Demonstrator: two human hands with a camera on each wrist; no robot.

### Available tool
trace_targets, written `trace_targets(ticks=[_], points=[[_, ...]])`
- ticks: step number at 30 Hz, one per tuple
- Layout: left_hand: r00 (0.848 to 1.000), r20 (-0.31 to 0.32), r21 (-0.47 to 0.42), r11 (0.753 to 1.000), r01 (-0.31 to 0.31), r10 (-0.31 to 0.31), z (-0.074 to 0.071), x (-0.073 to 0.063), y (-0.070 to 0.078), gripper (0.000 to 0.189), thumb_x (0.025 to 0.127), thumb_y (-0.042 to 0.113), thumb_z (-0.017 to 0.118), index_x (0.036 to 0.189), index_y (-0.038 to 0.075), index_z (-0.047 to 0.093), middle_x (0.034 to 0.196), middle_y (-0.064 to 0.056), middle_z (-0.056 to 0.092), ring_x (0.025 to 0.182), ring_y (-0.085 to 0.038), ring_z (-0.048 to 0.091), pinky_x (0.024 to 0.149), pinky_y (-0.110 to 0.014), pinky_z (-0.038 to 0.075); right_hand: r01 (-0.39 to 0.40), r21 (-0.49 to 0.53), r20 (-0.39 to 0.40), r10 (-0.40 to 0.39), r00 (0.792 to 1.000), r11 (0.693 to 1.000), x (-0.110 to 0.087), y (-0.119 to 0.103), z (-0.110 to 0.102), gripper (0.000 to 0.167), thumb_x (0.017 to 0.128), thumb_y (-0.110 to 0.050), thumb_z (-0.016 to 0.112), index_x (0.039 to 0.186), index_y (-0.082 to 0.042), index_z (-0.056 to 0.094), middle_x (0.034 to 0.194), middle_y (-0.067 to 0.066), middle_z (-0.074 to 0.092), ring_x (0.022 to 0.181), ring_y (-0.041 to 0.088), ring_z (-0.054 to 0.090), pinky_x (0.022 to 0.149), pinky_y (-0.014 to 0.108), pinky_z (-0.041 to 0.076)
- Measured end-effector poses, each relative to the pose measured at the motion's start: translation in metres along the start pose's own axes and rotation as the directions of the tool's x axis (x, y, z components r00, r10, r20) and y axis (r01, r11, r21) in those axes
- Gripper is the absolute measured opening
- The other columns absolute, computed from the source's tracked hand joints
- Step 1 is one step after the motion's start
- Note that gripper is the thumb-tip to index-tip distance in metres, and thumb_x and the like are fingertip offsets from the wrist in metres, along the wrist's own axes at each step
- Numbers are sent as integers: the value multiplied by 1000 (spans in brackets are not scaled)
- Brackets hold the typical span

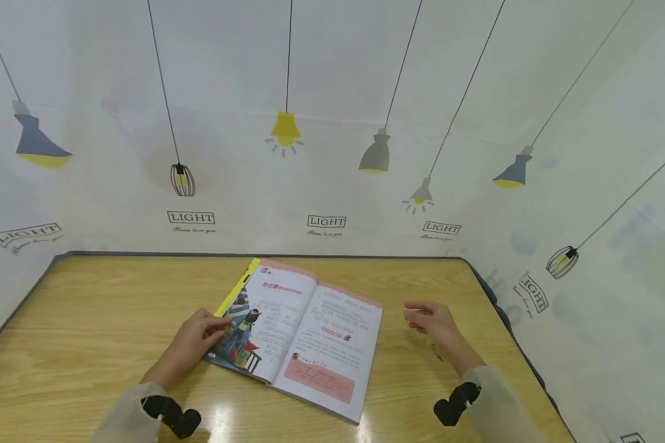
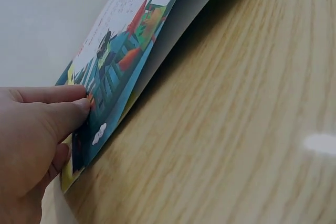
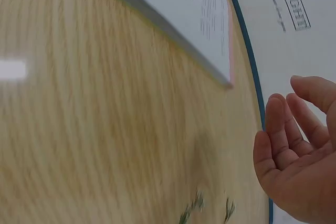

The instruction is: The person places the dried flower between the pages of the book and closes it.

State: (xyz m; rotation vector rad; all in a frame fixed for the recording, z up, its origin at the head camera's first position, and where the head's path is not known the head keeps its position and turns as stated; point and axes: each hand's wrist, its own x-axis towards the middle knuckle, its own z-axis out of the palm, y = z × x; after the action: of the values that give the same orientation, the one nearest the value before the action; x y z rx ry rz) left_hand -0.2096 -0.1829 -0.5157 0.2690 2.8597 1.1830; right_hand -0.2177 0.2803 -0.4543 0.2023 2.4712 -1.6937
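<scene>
An open book (image 1: pixel 340 332) with coloured pictures and printed text lies at a slant on the wooden table. My left hand (image 1: pixel 195 337) pinches its left edge. In the left wrist view the thumb (image 2: pixel 71 116) rests on the illustrated page (image 2: pixel 118 69), other fingers reach behind the edge, and this side is raised off the table. To the right of the book, my right hand (image 1: pixel 435 323) hovers apart from it, fingers loosely curled. Nothing is in that hand in the right wrist view, where the book's corner (image 3: pixel 223 74) shows nearby.
The wooden table (image 1: pixel 105 307) has a dark blue edge (image 1: pixel 144 253). Behind and beside it stands a pale wall covering (image 1: pixel 332 55) printed with hanging lamps. Small dark green marks (image 3: pixel 194 205) show on the table near the right hand. A black strap device (image 1: pixel 172 415) sits on each wrist.
</scene>
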Motion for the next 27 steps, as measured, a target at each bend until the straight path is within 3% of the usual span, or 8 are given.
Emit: trace_targets(ticks=[5, 12, 21, 27], points=[[998, -36, -7, 999, -46, 46, 2, -2, -5, 29, 85, 2, 62, 115, 3, 65, 84, -3, 46, 74, -16, 41, 62, -24, 36, -9, -36, -17, 9, 1000, 999, -11, 17, -23, 46, 89, -19, 62, 124, 8, 51, 97, 13, 64, 83, 25, 62, 75, 38, 48], [998, -50, -30, 999, -41, 40, 4, -3, -8, 30, 86, 3, 62, 116, 5, 64, 85, -3, 46, 75, -16, 42, 62, -24, 37, -48, -90, -64, 42, 997, 995, -25, 43, -42, 44, 89, -15, 61, 123, 10, 51, 92, 10, 63, 81, 22, 60, 72, 35, 48], [998, -59, -51, 998, -36, 33, 5, -4, -10, 29, 87, 3, 61, 116, 5, 64, 86, -3, 47, 75, -16, 42, 63, -24, 38, -48, -223, -128, 19, 992, 974, -32, 71, -50, 38, 83, -11, 68, 112, 11, 58, 100, 18, 63, 83, 15, 58, 67, 25, 46], [997, -72, -48, 998, -46, 43, 6, -4, -11, 29, 86, 3, 62, 115, 5, 65, 86, -3, 47, 75, -16, 42, 62, -23, 38, -47, -246, -196, -2, 981, 968, -32, 82, -46, 37, 78, -15, 73, 105, 8, 63, 89, 10, 65, 76, 11, 56, 65, 23, 45]])
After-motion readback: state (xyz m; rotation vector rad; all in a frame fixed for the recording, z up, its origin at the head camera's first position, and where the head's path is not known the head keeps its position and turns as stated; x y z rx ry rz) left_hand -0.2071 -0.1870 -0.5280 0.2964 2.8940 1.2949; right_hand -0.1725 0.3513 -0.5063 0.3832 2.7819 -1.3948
